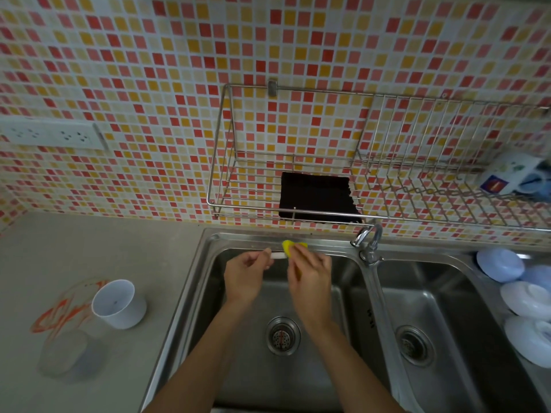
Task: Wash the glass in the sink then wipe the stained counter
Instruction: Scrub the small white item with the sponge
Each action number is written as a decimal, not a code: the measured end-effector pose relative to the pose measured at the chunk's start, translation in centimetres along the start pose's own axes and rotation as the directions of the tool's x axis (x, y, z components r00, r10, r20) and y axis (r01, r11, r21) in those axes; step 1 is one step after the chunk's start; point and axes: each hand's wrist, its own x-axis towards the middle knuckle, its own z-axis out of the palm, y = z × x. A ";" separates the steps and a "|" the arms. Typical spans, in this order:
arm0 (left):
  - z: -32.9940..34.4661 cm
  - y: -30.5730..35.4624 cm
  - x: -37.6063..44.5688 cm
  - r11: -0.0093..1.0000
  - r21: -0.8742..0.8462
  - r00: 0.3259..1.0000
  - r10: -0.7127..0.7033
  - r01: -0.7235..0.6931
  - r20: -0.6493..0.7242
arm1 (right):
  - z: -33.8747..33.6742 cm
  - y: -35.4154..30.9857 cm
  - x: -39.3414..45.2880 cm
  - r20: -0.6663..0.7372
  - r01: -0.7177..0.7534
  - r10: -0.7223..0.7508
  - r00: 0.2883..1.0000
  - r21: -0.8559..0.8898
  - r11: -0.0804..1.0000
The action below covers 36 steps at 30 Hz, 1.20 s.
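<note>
The counter carries an orange stain that looks unwiped. Over the left sink, the right hand grips a yellow sponge and the left hand pinches a small white object. The clear glass stands on the counter beside a white cup, so I judge washing and wiping both remain.

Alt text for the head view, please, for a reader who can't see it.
Over the left sink basin, the right hand grips a yellow sponge while the left hand pinches a small white object. On the counter, a clear glass and a white cup stand by orange stains.
</note>
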 end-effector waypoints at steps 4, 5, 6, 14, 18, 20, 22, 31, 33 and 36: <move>-0.4 0.2 0.0 1.000 0.022 1.000 0.018 -0.018 0.013 | 0.0 -0.6 -1.2 0.032 0.168 -0.167 0.986 -0.028 0.985; -0.5 0.2 0.0 1.000 0.020 1.000 0.014 -0.014 0.025 | -0.1 -0.7 -1.4 0.043 0.209 -0.207 0.977 -0.035 0.977; -0.5 0.2 0.0 1.000 0.018 1.000 0.008 -0.009 0.030 | -0.2 -0.3 -1.4 0.040 0.203 -0.201 0.979 -0.039 0.978; -0.6 0.5 -0.3 1.000 0.016 0.998 -0.003 0.002 0.068 | -0.7 1.9 0.2 0.109 0.172 -0.156 0.982 -0.153 0.973; -0.8 0.3 -0.3 0.996 0.087 0.994 0.026 -0.035 0.103 | -0.7 2.9 1.3 0.166 0.333 -0.303 0.938 -0.200 0.922; -1.2 0.0 -0.3 0.966 0.195 0.979 0.146 -0.172 0.143 | -0.9 3.3 1.9 0.232 0.404 -0.359 0.904 -0.190 0.895; -1.8 0.1 -0.3 0.876 0.287 0.912 0.318 -0.387 0.259 | -1.3 3.7 2.6 0.310 0.446 -0.387 0.868 -0.148 0.883; -2.9 0.0 0.6 0.611 0.419 0.738 0.502 -0.671 0.451 | -3.0 3.6 4.3 0.406 0.364 -0.307 0.861 -0.069 0.929; -2.7 -0.1 0.5 0.652 0.401 0.763 0.507 -0.643 0.400 | -3.1 3.0 3.8 0.344 0.244 -0.217 0.913 -0.038 0.969; -2.3 -0.7 0.4 0.739 0.336 0.810 0.503 -0.584 0.302 | -2.5 1.0 1.9 0.269 0.067 -0.083 0.960 0.067 0.995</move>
